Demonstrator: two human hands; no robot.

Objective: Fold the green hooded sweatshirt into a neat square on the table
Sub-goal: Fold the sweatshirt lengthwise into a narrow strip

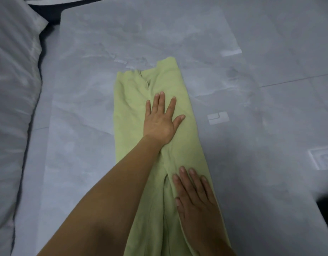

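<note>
free: bare table (270, 52) right and beyond sweatshirt (133, 108) | obstacle: bedding (11, 89) along left edge

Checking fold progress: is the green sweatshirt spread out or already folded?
Partly folded: the sweatshirt lies as a long narrow strip, sides turned in, with left hand and right hand flat on it. Not yet square.

Item: pale green soft-fleece hooded sweatshirt (133, 111), folded lengthwise into a long narrow strip.
Pose: lies flat, running from 12 o'clock at mid-frame down to 6 o'clock, where it leaves the picture.
Far end: uneven; the part towards 1 o'clock reaches further than the part towards 11 o'clock.
Surface: two folded-in flaps meet along a central seam-like crease, with a few soft wrinkles.
Support: grey marbled table (85, 163), roughly at its centre.
Hood: cannot be told apart.
</note>
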